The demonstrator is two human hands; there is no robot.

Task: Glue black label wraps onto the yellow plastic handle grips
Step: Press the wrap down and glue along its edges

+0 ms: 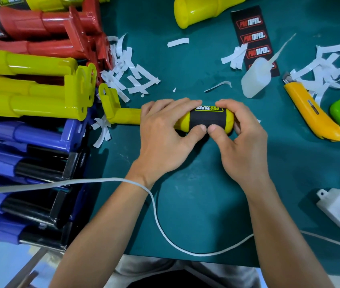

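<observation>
Together the left grip (165,134) and right grip (242,140) curl round the yellow handle (126,117), held sideways between them over the green surface (196,173). Both thumbs press side by side on the black label wrap (208,119) around its rounded end. Beyond the right grip lie a white squeeze bottle (255,77) and a strip of labels (252,34).

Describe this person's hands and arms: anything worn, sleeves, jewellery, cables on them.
Both forearms are bare down to the frame's bottom edge, with no sleeves in view. The left hand and right hand wear no gloves, and no rings, watch or bracelet show. The visible nails are short and unpainted. A white cable lies across the left wrist.
</observation>
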